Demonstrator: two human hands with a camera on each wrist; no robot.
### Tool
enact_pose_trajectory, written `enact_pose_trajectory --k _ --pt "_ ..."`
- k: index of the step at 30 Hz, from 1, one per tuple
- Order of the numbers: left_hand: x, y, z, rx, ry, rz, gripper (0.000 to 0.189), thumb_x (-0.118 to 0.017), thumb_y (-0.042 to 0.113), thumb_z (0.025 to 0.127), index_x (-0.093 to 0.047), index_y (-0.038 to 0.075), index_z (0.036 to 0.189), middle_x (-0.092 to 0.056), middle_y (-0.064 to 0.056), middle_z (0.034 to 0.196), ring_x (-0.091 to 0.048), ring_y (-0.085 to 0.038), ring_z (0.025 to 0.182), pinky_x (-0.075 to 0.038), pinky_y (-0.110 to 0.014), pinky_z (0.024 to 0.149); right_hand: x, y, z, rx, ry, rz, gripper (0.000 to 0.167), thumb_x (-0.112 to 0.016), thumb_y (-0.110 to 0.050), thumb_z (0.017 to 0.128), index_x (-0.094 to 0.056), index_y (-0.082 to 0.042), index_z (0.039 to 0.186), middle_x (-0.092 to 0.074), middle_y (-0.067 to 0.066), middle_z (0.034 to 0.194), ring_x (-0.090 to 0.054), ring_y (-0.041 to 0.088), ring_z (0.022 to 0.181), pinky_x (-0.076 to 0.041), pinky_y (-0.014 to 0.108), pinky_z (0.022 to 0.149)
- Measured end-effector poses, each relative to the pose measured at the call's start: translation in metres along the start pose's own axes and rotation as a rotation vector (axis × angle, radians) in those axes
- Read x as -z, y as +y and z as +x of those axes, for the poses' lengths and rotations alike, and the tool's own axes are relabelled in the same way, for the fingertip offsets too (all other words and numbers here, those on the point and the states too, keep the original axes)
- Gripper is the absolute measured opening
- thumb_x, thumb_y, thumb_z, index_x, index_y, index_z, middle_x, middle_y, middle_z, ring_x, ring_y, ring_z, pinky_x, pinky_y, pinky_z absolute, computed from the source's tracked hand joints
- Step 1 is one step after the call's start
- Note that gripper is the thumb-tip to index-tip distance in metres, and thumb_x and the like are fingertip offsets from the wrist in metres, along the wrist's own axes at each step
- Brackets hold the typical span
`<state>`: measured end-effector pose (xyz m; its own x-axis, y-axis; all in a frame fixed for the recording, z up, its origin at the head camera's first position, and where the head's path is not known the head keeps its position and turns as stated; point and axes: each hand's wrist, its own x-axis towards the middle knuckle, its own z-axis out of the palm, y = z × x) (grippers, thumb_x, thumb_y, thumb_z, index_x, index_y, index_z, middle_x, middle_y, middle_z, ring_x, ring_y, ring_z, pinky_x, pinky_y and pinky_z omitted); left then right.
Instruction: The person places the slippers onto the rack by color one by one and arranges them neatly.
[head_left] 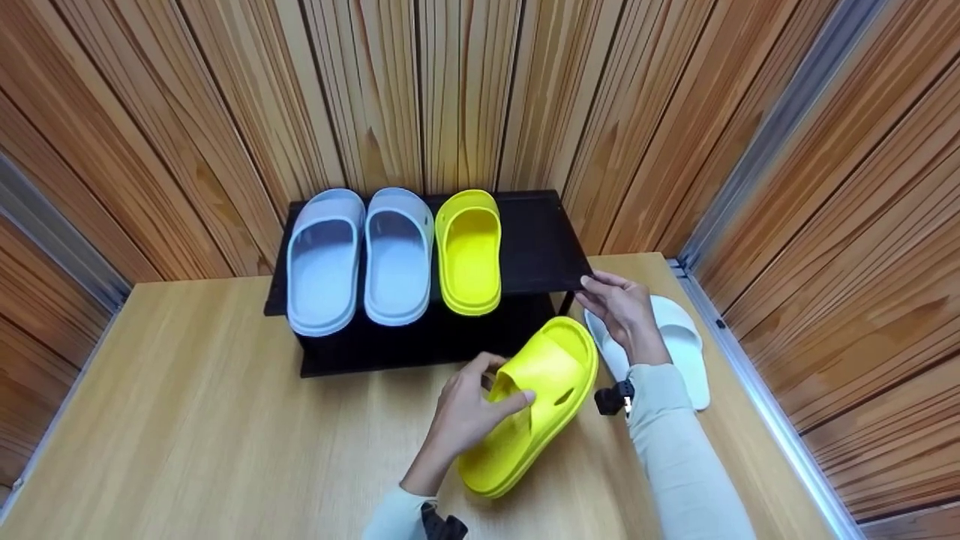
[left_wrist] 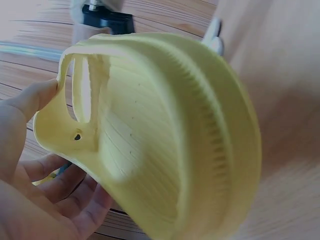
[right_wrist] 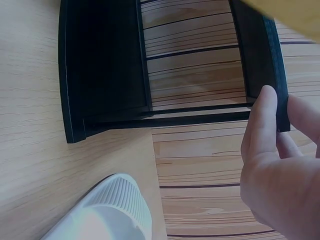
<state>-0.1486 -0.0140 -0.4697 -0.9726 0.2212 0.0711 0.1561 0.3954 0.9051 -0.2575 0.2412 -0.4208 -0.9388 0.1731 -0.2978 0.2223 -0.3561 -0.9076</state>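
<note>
My left hand [head_left: 466, 409] grips a yellow slide slipper [head_left: 551, 366] by its strap, thumb on top and fingers at the other side. The slipper is tilted, toe toward the rack, in front of its right part. In the left wrist view its insole [left_wrist: 140, 130] and thick heel end face the camera. My right hand [head_left: 624, 311] pinches the front right corner of the black two-tier shoe rack [head_left: 536, 244]. The right wrist view has the thumb and fingers on either side of the top board [right_wrist: 257, 60]. The matching yellow slipper [head_left: 471, 259] stands on the top shelf.
Two blue-grey slippers [head_left: 322, 262] stand left of the yellow one on the top shelf. White slippers [head_left: 686, 360] lie on the wooden floor [head_left: 195, 420], right of the rack and partly behind my right hand. Wood-panelled walls [head_left: 465, 90] rise close behind and at both sides.
</note>
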Motion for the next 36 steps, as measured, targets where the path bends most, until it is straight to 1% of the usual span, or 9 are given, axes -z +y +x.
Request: enact_pose_trajectory --k 5,10,16,19,22,26,30,32,36 --pt "0.008 0.016 0.003 -0.007 0.030 -0.021 0.055 -0.079 0.056 0.079 -0.065 0.018 0.117 -0.063 0.004 0.101 -0.056 -0.016 0.089 -0.049 -0.035 0.076 0.001 0.000 0.001 -0.007 0.000 -0.027 0.053 -0.069 -0.002 0.095 -0.050 0.006 0.144 -0.067 0.007 0.106 -0.072 0.014 0.083 -0.056 0.027 0.086" --pt "0.019 0.034 0.010 -0.033 0.084 -0.037 0.055 -0.080 0.055 0.079 -0.066 0.017 0.117 -0.066 0.005 0.102 -0.059 -0.015 0.086 -0.051 -0.034 0.074 0.002 -0.001 0.003 -0.005 0.009 -0.049 0.056 -0.069 -0.005 0.096 -0.047 0.006 0.146 -0.067 0.003 0.103 -0.070 0.010 0.084 -0.056 0.022 0.081" --pt "0.031 0.050 0.019 0.007 0.135 -0.055 0.060 -0.080 0.055 0.080 -0.066 0.015 0.121 -0.066 0.002 0.106 -0.060 -0.017 0.089 -0.053 -0.034 0.075 0.005 -0.003 0.003 -0.035 0.017 -0.054 0.049 -0.065 -0.005 0.098 -0.051 0.004 0.145 -0.068 0.003 0.104 -0.072 0.011 0.087 -0.056 0.023 0.083" --pt "0.037 0.056 0.025 0.008 0.141 -0.064 0.061 -0.080 0.055 0.080 -0.066 0.014 0.122 -0.067 0.000 0.107 -0.061 -0.017 0.089 -0.053 -0.034 0.077 0.005 -0.004 0.002 -0.036 0.009 -0.052 0.046 -0.063 -0.005 0.099 -0.052 0.003 0.144 -0.070 0.003 0.103 -0.073 0.013 0.088 -0.055 0.024 0.084" --pt "0.041 0.063 0.032 0.027 0.145 -0.061 0.063 -0.080 0.057 0.079 -0.066 0.013 0.122 -0.067 -0.002 0.111 -0.063 -0.018 0.090 -0.054 -0.034 0.079 0.006 -0.005 0.001 -0.027 -0.016 -0.025 0.045 -0.063 -0.003 0.099 -0.053 0.005 0.143 -0.073 0.004 0.100 -0.074 0.015 0.088 -0.055 0.025 0.085" --pt "0.045 0.072 0.042 0.060 0.146 -0.068 0.064 -0.080 0.057 0.079 -0.064 0.013 0.122 -0.067 -0.005 0.118 -0.065 -0.019 0.093 -0.056 -0.035 0.081 0.006 -0.005 0.001 -0.024 -0.041 0.022 0.033 -0.063 -0.001 0.099 -0.063 0.002 0.132 -0.074 0.006 0.098 -0.074 0.017 0.089 -0.056 0.026 0.085" --pt "0.048 0.077 0.052 0.072 0.147 -0.073 0.064 -0.080 0.057 0.079 -0.063 0.014 0.123 -0.065 -0.006 0.121 -0.065 -0.021 0.095 -0.056 -0.035 0.083 0.006 -0.003 0.000 -0.026 -0.036 0.052 0.016 -0.062 0.000 0.099 -0.073 -0.005 0.110 -0.073 0.007 0.099 -0.074 0.018 0.088 -0.056 0.027 0.085" --pt "0.050 0.079 0.056 0.075 0.148 -0.074 0.063 -0.080 0.057 0.080 -0.063 0.014 0.123 -0.064 -0.005 0.121 -0.065 -0.021 0.096 -0.056 -0.035 0.083 0.006 -0.002 0.000 -0.023 -0.030 0.063 0.014 -0.062 0.001 0.099 -0.073 -0.007 0.103 -0.071 0.008 0.103 -0.073 0.019 0.087 -0.056 0.027 0.085" --pt "0.053 0.083 0.065 0.064 0.153 -0.089 0.063 -0.080 0.056 0.080 -0.063 0.013 0.123 -0.064 -0.005 0.121 -0.064 -0.021 0.097 -0.055 -0.035 0.084 0.005 -0.002 0.000 -0.017 -0.028 0.086 0.015 -0.061 0.004 0.098 -0.071 -0.006 0.100 -0.060 0.012 0.114 -0.072 0.019 0.085 -0.056 0.027 0.085"
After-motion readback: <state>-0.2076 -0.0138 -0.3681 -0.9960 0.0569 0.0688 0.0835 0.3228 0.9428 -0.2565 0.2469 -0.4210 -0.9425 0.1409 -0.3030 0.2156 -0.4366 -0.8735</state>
